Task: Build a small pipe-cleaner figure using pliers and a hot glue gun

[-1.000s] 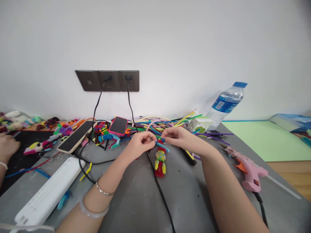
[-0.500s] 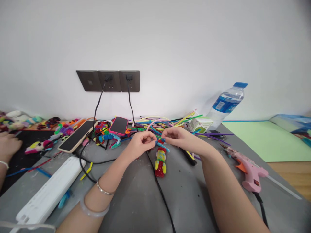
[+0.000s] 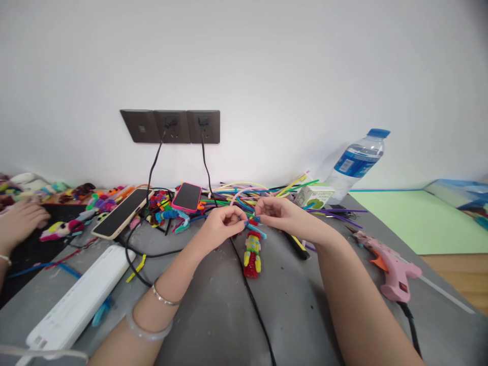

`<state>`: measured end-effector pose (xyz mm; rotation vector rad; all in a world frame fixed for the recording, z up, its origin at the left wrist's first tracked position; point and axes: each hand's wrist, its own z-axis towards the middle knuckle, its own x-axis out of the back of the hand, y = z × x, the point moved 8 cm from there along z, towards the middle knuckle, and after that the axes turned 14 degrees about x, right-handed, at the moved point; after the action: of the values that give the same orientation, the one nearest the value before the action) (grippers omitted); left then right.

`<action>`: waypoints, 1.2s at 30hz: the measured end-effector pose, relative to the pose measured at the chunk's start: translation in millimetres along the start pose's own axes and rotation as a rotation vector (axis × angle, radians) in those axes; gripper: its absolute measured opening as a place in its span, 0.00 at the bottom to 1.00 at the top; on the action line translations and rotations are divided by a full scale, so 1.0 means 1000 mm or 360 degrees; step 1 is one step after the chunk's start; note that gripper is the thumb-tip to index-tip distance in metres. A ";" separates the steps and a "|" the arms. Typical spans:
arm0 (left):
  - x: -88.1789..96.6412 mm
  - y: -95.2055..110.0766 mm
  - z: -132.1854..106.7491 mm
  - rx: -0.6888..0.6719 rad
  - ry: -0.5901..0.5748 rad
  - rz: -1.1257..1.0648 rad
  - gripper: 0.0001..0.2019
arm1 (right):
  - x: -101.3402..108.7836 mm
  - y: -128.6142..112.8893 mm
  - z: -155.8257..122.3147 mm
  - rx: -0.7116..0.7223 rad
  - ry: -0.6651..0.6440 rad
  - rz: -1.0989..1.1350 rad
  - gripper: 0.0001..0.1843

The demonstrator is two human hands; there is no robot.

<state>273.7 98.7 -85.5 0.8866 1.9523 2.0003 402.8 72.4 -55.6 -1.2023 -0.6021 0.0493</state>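
Note:
My left hand (image 3: 225, 223) and my right hand (image 3: 278, 213) meet above the table, thumb and forefinger pinched on each. Between their blue-nailed fingertips shows a small red piece of pipe cleaner (image 3: 253, 222), mostly hidden by the fingers. A light-blue pipe cleaner piece (image 3: 257, 232) lies just below the fingertips; whether it touches them I cannot tell. Closer to me, a fuzzy red and yellow figure (image 3: 252, 254) with light-blue bits rests on the table, apart from both hands.
Loose pipe cleaners (image 3: 244, 190) pile along the wall. Left are phones (image 3: 122, 212), a white power strip (image 3: 78, 300) and another person's hand (image 3: 23, 223). Right are a black-and-yellow tool (image 3: 297, 246), a pink glue gun (image 3: 396, 274) and a tilted water bottle (image 3: 356, 162). A black cable (image 3: 253, 300) crosses the table.
My hands stay almost in place, still pinched together, with only a slight shift of the fingertips. The other person's hand at the left has moved a little to the right.

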 end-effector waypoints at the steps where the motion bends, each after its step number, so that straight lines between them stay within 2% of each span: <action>1: 0.000 0.000 0.000 -0.0003 -0.0001 0.0000 0.05 | -0.001 0.001 0.000 0.0001 -0.0009 0.0003 0.11; 6: 0.000 0.002 -0.001 0.0007 0.0004 0.0006 0.06 | 0.004 -0.004 -0.001 0.0008 0.0068 0.0050 0.13; 11: 0.000 0.003 -0.002 0.0017 0.0001 0.0004 0.06 | 0.022 -0.002 -0.004 -0.0028 0.0468 0.0298 0.19; 13: 0.000 0.002 -0.001 0.0022 0.0005 -0.0005 0.06 | 0.025 0.004 -0.005 -0.0083 0.0568 0.0422 0.19; 19: -0.001 0.002 -0.001 0.0013 -0.0005 -0.0013 0.06 | 0.023 0.007 -0.006 -0.0178 0.0620 0.0745 0.20; 26: 0.002 0.002 -0.002 -0.0021 0.0058 0.0007 0.05 | 0.028 -0.005 -0.007 -0.0080 0.0744 0.0918 0.19; 29: 0.003 0.003 -0.002 -0.0033 0.0080 0.0006 0.04 | 0.025 -0.015 -0.007 -0.0005 0.0693 0.1021 0.17; 36: 0.003 0.003 -0.002 -0.0030 0.0079 -0.0030 0.04 | 0.002 -0.044 -0.011 0.0203 0.0271 0.1282 0.15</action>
<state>270.8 98.2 -81.2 0.8188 1.9572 2.0455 397.2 47.4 -18.3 -1.2430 0.0627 0.6481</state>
